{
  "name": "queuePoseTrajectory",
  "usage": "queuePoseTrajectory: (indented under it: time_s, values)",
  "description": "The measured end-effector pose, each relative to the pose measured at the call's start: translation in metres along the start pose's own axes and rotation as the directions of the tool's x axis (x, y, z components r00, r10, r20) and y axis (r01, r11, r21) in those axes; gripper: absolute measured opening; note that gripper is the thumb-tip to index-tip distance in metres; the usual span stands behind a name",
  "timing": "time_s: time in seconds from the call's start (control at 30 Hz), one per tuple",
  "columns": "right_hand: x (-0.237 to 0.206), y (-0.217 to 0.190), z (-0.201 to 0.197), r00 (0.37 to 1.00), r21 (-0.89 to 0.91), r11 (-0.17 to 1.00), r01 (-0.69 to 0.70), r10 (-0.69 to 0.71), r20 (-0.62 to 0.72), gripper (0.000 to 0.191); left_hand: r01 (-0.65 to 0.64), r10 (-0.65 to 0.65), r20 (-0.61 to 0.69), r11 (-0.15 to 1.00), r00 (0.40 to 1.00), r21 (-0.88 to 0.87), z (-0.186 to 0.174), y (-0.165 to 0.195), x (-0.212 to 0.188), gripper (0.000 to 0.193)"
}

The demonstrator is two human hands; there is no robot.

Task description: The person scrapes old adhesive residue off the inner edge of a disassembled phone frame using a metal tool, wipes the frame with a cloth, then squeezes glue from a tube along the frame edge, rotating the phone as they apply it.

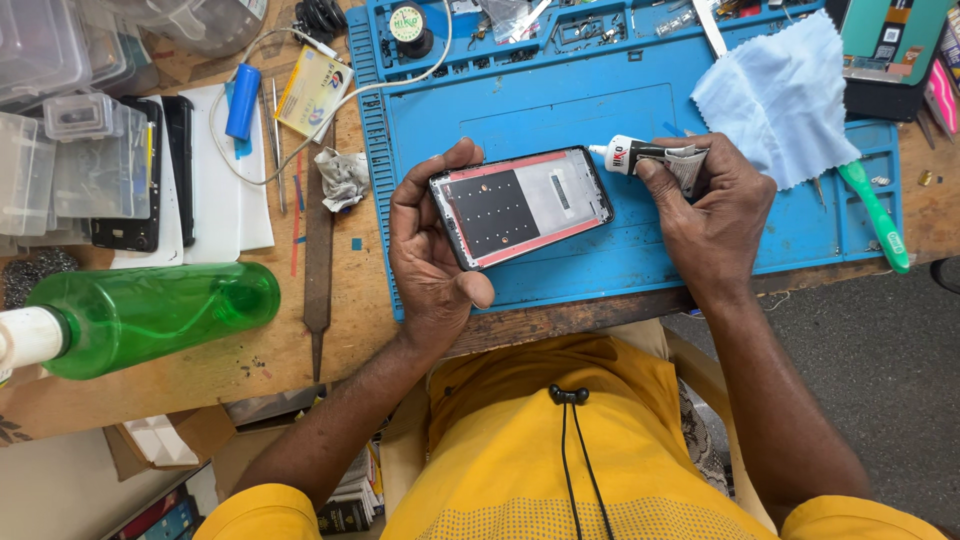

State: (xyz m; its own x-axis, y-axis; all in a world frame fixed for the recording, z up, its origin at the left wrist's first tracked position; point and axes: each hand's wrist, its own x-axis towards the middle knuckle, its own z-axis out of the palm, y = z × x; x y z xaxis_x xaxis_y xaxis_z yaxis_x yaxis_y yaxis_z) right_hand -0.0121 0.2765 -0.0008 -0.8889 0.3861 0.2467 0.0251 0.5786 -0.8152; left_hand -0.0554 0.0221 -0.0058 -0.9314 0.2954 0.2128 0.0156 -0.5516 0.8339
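1. The left hand (432, 250) curls around a flat rectangular black phone frame (521, 206) with a red-edged metal inner plate – held above the ribbed blue rubber work mat (600, 120).
2. The right hand (715, 215) pinches a crumpled glue tube (655, 157), its white nozzle touching the frame's corner.
3. A soft pale-blue cloth (780, 95) lies just beside.

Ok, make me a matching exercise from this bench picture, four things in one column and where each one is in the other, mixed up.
Things:
1. phone frame
2. glue tube
3. green bottle
4. cloth

Places:
A. lying on its side on the wooden bench, far left
B. held in the left hand
C. spread on the blue mat, upper right
D. pinched in the right hand, nozzle toward the frame

Pairs: 1-B, 2-D, 3-A, 4-C
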Motion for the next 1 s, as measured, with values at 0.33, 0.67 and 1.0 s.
queuePoseTrajectory:
  time_s: [0.33,0.67,1.0]
  values:
    - [0.0006,0.0027,0.0007,1.000,0.011,1.000,0.005,-0.005,0.002,0.013,-0.017,0.017,0.008,1.000,1.000,0.008,-0.0004,-0.0028,-0.0005,0.114]
    - [0.0002,0.0031,0.0001,1.000,-0.021,1.000,-0.003,0.003,-0.001,0.014,-0.013,0.013,0.012,1.000,1.000,0.026,-0.0016,-0.0030,-0.0019,0.113]
    - [-0.0033,-0.0020,-0.0002,0.999,-0.030,0.998,0.049,-0.049,-0.013,0.013,-0.025,0.023,0.062,0.999,0.998,0.040,-0.0007,-0.0043,-0.0056,0.113]
